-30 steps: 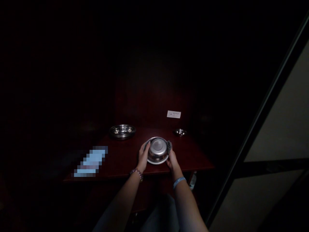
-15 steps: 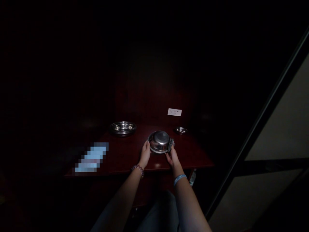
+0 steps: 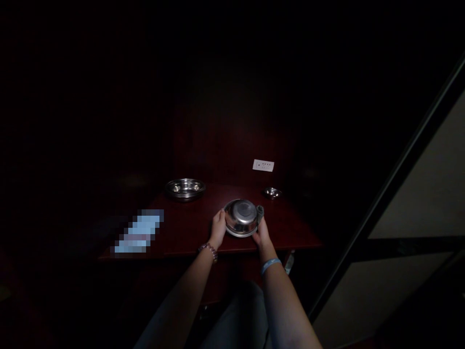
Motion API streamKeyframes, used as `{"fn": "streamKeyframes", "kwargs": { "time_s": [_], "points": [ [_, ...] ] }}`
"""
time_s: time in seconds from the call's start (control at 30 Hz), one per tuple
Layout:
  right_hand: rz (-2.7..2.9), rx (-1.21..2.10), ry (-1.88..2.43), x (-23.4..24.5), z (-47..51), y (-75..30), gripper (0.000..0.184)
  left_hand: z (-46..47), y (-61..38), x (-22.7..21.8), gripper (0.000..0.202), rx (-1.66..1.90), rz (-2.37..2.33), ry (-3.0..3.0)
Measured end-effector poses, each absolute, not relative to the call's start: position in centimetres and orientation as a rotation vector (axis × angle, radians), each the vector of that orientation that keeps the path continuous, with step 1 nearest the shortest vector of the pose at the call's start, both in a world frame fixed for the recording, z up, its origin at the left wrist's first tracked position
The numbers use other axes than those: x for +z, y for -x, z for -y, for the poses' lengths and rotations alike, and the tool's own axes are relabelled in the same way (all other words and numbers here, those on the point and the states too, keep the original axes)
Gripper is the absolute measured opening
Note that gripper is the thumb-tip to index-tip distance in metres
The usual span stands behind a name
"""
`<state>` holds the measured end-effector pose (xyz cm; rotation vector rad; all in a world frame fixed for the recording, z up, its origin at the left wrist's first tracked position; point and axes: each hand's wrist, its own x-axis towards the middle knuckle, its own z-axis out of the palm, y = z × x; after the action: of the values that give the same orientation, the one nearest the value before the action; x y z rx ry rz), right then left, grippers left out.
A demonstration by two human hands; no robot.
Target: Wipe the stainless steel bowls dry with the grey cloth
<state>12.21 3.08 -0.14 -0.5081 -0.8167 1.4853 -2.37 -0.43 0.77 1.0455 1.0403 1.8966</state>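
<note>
A shiny metal bowl is held bottom up above the near part of the dark red table. My left hand grips its left rim, thumb on the outer side and the other fingers mostly hidden. At the opposite side, my right hand holds the bowl's right edge together with a grey cloth, which lies bunched against the metal wall. How the right fingers sit under the cloth is partly hidden.
On the dark red table, a wide metal basin stands at the back left and a small metal bowl at the back right. A blurred light-blue item lies at the left. Behind is a white wall socket.
The bowl has tilted slightly, showing its base turned a little, and sits a bit lower in view. The cloth at its right edge has shifted into an upright bunch.
</note>
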Motion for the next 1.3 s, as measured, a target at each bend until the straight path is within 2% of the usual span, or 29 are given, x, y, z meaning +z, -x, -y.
{"fn": "streamKeyframes", "kwargs": {
  "time_s": [0.27,0.47,0.63,0.87,1.3],
  "points": [
    [0.607,1.283,0.544,-1.1,-4.2,-12.6,0.041,0.8,2.3,0.8,0.057,1.728,-1.016,-1.050],
    [0.724,1.392,0.566,-0.9,-3.5,-12.3,0.035,0.8,2.0,0.5,0.053,1.760,-1.036,-1.090],
    [0.798,1.342,0.571,-0.8,-3.0,-12.2,0.036,0.8,2.1,0.6,0.055,1.748,-0.987,-1.117],
    [0.813,1.367,0.575,-0.5,-2.8,-12.2,0.034,0.3,2.4,0.5,0.039,1.980,-1.026,-0.986],
    [0.676,1.336,0.564,-1.4,-3.5,-12.3,0.036,-0.2,2.3,-0.3,0.046,1.763,-0.998,-1.057]
  ]
}}
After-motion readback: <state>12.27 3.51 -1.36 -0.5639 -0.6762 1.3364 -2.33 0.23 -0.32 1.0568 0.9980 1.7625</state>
